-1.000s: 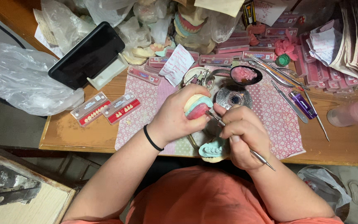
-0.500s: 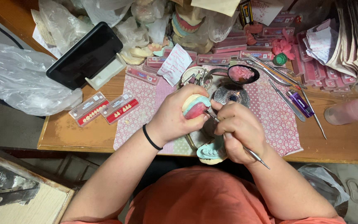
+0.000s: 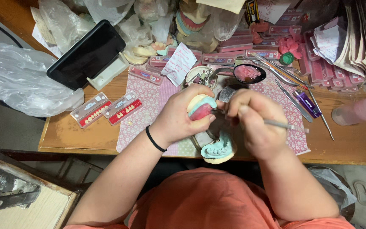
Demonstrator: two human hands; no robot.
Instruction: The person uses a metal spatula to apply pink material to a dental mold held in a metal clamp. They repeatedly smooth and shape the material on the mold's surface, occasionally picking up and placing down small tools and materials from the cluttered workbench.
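Clearly mid-job, I gripped the pink wax denture model (image 3: pixel 201 107) in my left hand (image 3: pixel 181 118), right hand (image 3: pixel 253 123) clasping the carving tool (image 3: pixel 278 124); carving looked unfinished.

Matt plaster on the dental cast (image 3: pixel 200 108) in the left hand (image 3: pixel 178 118), chalky cream, with a smoother pink wax rim and a teal layer. The right hand (image 3: pixel 255 123) grips a slim wax knife (image 3: pixel 281 124), bare metal, dull shine. Below, a second teal cast (image 3: pixel 217 150), same matt plaster look. The workbench (image 3: pixel 352 144) is worn wood, rough at the edge, under a printed cloth mat (image 3: pixel 142 110), soft and flat. Glossy black glass on the phone (image 3: pixel 87 53). Crinkled clear plastic bag (image 3: pixel 18 80), shiny. Tooth cards (image 3: pixel 106 109) look like hard plastic, though that is hard to tell.
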